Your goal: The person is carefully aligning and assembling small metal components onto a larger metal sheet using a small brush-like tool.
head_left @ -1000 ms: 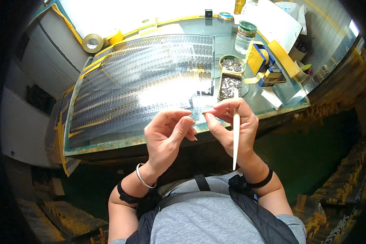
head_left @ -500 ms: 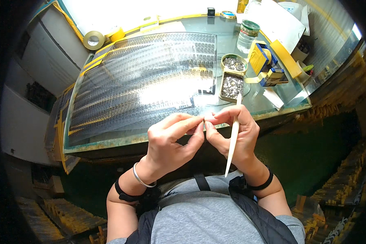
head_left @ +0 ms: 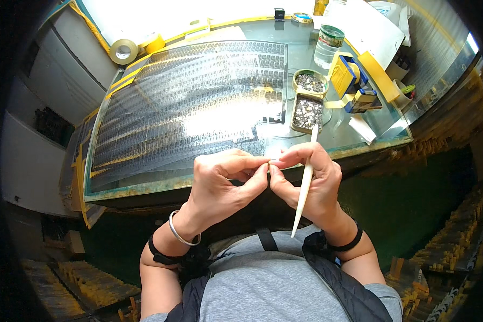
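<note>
My left hand [head_left: 222,180] is closed in a pinch, thumb against index finger. Opposite it, the fingertips of my right hand [head_left: 314,177] are pinched too, and both sets of fingertips nearly meet in front of the table's near edge. Whatever sits between them is too small to make out. A pale, tapered stick [head_left: 304,194] is held across the fingers of my right hand, its pointed end toward me. Its upper end reaches up to a rectangular tin [head_left: 293,115] of small light and dark bits. Behind that stands a round tin [head_left: 309,72] with similar bits.
A glass-topped table [head_left: 145,189] bears a large clear patterned sheet [head_left: 188,102]. On the right are a lidded jar [head_left: 327,48], a blue and yellow tape dispenser [head_left: 362,100] and a folded white paper [head_left: 362,130]. Tape rolls [head_left: 124,52] stand at the back left.
The stick has tilted slightly, its pointed end shifting left and toward me. Both hands have moved a little, their fingertips still together.
</note>
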